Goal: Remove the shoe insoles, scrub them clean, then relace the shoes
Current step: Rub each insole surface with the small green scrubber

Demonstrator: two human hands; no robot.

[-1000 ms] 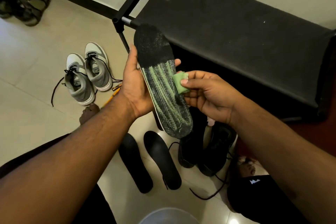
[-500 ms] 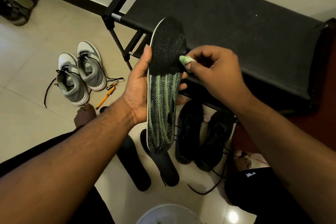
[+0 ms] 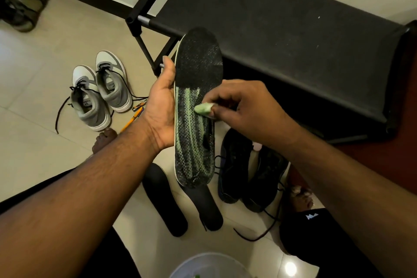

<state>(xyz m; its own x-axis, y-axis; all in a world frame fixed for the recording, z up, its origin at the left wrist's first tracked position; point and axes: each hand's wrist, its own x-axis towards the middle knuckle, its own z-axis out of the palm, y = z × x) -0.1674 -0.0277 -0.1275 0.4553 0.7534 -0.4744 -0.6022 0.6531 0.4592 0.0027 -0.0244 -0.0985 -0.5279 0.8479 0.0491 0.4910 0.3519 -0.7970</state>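
My left hand [image 3: 161, 106] grips a black insole with green stripes [image 3: 196, 133] by its left edge, holding it upright in the middle of the view. My right hand [image 3: 239, 106] pinches a small pale green sponge [image 3: 203, 109] and presses it on the insole's striped middle. Two plain black insoles [image 3: 164, 201] lie on the floor below. Beside them to the right stand two black shoes [image 3: 248, 171] with loose laces.
A pair of grey and white sneakers [image 3: 101, 90] with loose black laces sits on the tiled floor at left, an orange pen [image 3: 132, 119] beside them. A black rack [image 3: 282, 29] fills the upper right. A pale basin rim [image 3: 209, 264] shows at the bottom edge. Sandals [image 3: 20, 4] lie top left.
My right hand has brought the sponge down from the insole's dark toe part to its green striped middle. The left hand keeps its hold on the insole.
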